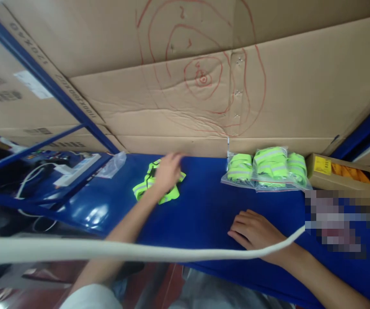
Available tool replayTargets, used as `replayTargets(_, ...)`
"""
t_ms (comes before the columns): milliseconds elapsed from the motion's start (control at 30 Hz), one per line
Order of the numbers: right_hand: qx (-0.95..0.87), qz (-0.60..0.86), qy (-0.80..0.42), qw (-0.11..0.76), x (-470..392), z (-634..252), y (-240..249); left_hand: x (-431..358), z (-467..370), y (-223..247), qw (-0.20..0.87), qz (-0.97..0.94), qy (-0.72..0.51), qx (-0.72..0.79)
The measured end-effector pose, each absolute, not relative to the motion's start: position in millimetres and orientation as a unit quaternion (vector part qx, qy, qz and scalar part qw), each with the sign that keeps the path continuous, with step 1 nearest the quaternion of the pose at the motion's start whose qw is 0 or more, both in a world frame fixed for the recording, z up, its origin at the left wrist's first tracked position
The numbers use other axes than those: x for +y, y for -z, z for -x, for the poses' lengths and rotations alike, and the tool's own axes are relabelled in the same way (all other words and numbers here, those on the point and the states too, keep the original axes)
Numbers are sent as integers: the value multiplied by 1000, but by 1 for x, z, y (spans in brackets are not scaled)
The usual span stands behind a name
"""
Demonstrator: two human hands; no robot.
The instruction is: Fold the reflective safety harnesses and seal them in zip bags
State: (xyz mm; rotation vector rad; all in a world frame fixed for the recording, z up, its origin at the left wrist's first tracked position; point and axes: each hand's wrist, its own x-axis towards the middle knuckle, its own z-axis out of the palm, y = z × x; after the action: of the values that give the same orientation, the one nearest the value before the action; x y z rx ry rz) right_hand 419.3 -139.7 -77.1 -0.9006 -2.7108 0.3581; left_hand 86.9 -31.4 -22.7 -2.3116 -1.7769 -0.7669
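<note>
On the desk (200, 210) lie three bagged bundles (270, 162) and one loose strap (171, 196); left hand (168, 172) covers the strap, fingers blurred, grip indeterminable; right hand (256, 232) palm-down, fingers curled narrow.

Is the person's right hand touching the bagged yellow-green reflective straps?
No, bare blue tabletop shows between the right hand and the bagged yellow-green reflective straps.

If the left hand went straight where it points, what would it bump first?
Probably the cardboard wall behind the blue table. The left hand is blurred, so the gap is hard to judge.
</note>
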Motion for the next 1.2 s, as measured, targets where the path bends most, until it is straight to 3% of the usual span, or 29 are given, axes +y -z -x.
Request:
replayTargets(200, -932, 301, -143, 141, -140, -417, 81, -49, 63, 8, 81, 497, 342, -794)
replayTargets(367, -925, 311, -167, 145, -137, -417, 82, -73, 85, 11, 32, 386, 448, -806)
replayTargets(500, -921, 313, -168, 163, -138, -415, 85, -71, 44, -3, -33, 397, 558, -728)
replayTargets(600, -905, 333, -137, 226, -141, -413, 84, -75, -20, -10, -150, 437, 604, -650)
replayTargets(733, -886, 362, -98, 272, -143, -417, 77, -88, -114, -6, -350, 485, 574, -560)
replayTargets(833, -888, 361, -79, 272, -139, -422, 73, -75, -146, 5, -429, 479, 555, -528)
replayTargets(1033, -895, 352, -70, 266, -134, -424, 77, -35, -61, 18, -367, 398, 594, -595)
replayTargets(1200, -908, 333, -105, 233, -138, -420, 83, -71, 53, 16, -246, 351, 573, -698)
